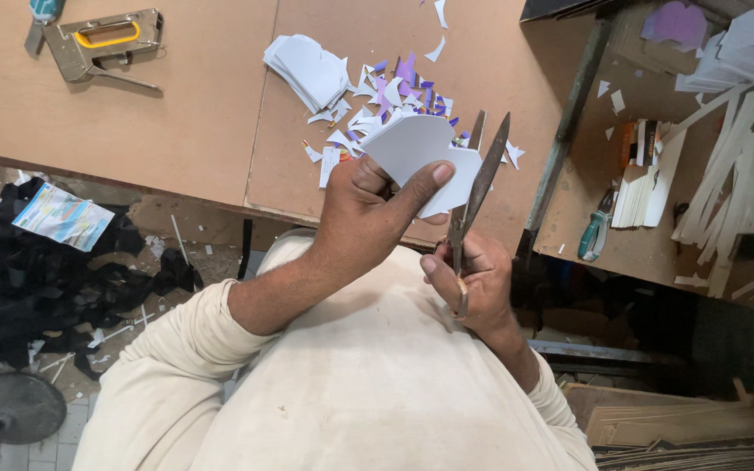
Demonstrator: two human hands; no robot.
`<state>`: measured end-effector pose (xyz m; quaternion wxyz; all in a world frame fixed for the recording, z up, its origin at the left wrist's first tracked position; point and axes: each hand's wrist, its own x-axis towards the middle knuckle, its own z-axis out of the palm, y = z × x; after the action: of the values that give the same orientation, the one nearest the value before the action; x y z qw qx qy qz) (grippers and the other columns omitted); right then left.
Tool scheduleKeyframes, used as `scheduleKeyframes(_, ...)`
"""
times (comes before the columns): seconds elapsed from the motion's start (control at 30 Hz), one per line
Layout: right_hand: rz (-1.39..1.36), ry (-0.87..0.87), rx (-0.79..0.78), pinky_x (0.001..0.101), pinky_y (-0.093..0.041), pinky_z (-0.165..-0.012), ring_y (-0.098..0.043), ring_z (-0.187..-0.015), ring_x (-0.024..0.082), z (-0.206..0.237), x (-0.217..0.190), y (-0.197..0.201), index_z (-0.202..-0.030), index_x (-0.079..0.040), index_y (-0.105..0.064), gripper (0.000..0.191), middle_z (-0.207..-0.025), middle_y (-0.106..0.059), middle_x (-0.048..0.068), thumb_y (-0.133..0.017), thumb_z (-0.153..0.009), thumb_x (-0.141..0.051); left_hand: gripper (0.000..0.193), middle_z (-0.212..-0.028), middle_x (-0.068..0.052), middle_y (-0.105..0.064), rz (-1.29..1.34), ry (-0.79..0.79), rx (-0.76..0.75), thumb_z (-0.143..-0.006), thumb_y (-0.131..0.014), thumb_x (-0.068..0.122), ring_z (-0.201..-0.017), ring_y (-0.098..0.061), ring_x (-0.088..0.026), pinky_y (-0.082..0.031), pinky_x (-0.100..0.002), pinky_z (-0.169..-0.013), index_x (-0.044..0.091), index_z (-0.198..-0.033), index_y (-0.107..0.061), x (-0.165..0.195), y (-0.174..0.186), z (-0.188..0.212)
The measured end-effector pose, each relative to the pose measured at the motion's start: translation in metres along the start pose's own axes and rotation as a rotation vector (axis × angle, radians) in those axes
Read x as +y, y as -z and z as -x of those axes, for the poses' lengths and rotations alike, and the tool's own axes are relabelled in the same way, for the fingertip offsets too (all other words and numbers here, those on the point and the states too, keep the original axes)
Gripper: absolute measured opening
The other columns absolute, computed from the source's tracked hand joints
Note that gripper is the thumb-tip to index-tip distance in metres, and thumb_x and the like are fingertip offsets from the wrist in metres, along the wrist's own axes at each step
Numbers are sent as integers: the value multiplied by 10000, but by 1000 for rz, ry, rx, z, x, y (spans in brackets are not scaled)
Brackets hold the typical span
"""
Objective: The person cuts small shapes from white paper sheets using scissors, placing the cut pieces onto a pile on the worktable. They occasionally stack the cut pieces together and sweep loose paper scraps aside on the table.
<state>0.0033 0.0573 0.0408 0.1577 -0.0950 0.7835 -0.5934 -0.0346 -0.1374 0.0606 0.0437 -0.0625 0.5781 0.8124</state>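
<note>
One big wooden worktable (176, 105) fills the top of the view. It is flat, brown and smooth, with a thin seam running down it. Every place below is told from this worktable.

Below its near edge sits the person, in a soft cream shirt (368, 384) with long sleeves. To the lower left of the worktable, on the floor, lies a heap of crumpled black scraps (37, 279) with a shiny printed wrapper (63, 216) on top. To the right of the worktable is a lower wooden shelf (586, 174) with a pile of long white strips (735, 166) and a small pair of green-handled pliers (597, 228).

On the far left corner of the worktable lies a grey metal staple gun (102, 42) with a yellow handle hole. Near the middle of the worktable is a neat stack of white cards (309, 70), and beside it a scatter of tiny white and purple paper bits (390, 100).

Over the near edge of the worktable, the left hand (364, 214) pinches a white card (421, 157) with rounded edges, thumb pressed flat on top. Just right of it, the right hand (473, 279) is wrapped around the handles of long, dark, rusty scissors (480, 187). The blades stand open, pointing up, right at the edge of the card.
</note>
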Motion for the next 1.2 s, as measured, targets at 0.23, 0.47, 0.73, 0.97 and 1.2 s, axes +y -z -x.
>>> scheduleKeyframes(0.23, -255, -41, -160, 225, -449, -662, -574, -724, 80, -1, 1, 9, -1090, 30, -648, 273, -832, -646, 12, -723, -931, -180, 278, -917, -10, -771, -41, 40, -142, -997, -698, 237, -817, -707, -28, -594, -206, -679, 15, -1164, -714, 4, 14, 3)
scheduleKeyframes(0.47, -51, -122, -198, 230, -388, -535, -518, -567, 62, 1, 12, 19, -777, -29, -627, 193, -648, -589, -4, -756, -846, -155, 300, -765, -57, -754, -237, 230, -244, -963, -738, 276, -647, -647, -54, -524, -234, -546, -9, -1044, -783, 8, 40, -8)
scheduleKeyframes(0.73, -166, -119, -229, 210, -338, -506, -473, -562, 39, -2, 37, 18, -805, -45, -620, 203, -660, -577, -23, -773, -887, -151, 376, -878, -127, -784, 2, 441, -366, -870, -777, 232, -729, -746, -142, -633, -291, -599, -78, -1077, -732, -8, 49, -23)
scheduleKeyframes(0.97, 13, -434, -129, 225, -319, -404, -458, -458, 41, -14, 70, 19, -861, -72, -665, 263, -615, -574, -42, -827, -824, -276, 369, -918, -109, -779, -31, 389, -191, -880, -772, 267, -763, -752, -146, -651, -304, -616, -40, -1080, -728, -42, 72, -49)
scheduleKeyframes(1.2, 1121, -446, 199, 477, -513, -719, -675, -839, 311, -41, 121, 12, -865, -89, -733, 466, -878, -687, 93, -906, -750, -507, 347, -806, -6, -696, -221, 524, 230, -910, -799, 358, -709, -689, -127, -617, -279, -604, 37, -965, -679, -55, 148, -83)
